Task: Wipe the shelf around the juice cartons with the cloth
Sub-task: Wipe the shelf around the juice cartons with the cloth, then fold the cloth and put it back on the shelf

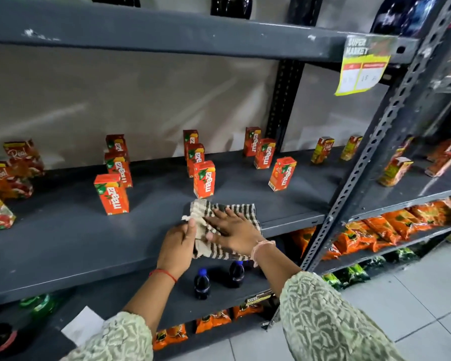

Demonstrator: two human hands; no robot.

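Observation:
A brown-and-cream striped cloth (241,209) lies over the front edge of the dark grey shelf (63,230). My left hand (177,246) pinches its folded left corner. My right hand (235,231) presses flat on top of the cloth, fingers spread. Several orange juice cartons stand upright behind the cloth in loose rows; the nearest ones are a carton (204,179) just beyond the cloth, a carton (111,194) to the left and a carton (282,174) to the right.
Red "Real" cartons (9,179) crowd the shelf's left end. A perforated steel upright (375,142) slants down on the right, with more cartons (395,171) past it. Dark bottles (201,284) and orange packets (391,227) fill lower shelves. A price tag (362,66) hangs above.

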